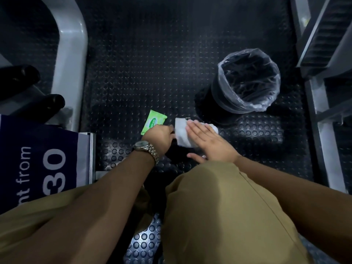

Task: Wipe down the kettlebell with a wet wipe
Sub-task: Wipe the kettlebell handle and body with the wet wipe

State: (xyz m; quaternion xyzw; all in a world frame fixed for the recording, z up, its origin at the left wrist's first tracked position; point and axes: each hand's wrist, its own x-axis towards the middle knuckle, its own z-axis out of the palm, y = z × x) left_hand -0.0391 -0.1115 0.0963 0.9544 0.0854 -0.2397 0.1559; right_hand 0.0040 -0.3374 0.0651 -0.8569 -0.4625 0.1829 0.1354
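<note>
Floor (171, 63) black rubber, raised round stud pattern all over. Wipe (182, 133) plain white. Packet (154, 121) bright green, white oval logo with green lettering. Kettlebell (177, 149) black, mostly hidden. Bin (215, 92) black, with a clear shiny liner (247, 103). Trousers (219, 206) plain khaki. Watch (146, 147) silver, pale dial. Banner (38, 159) navy, white lettering, grey edge strip. Frame (70, 54) light grey.

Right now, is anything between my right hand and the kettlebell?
Only the wet wipe, as intended: the right hand presses it flat against the dark kettlebell. Nothing else visible lies between them.
</note>
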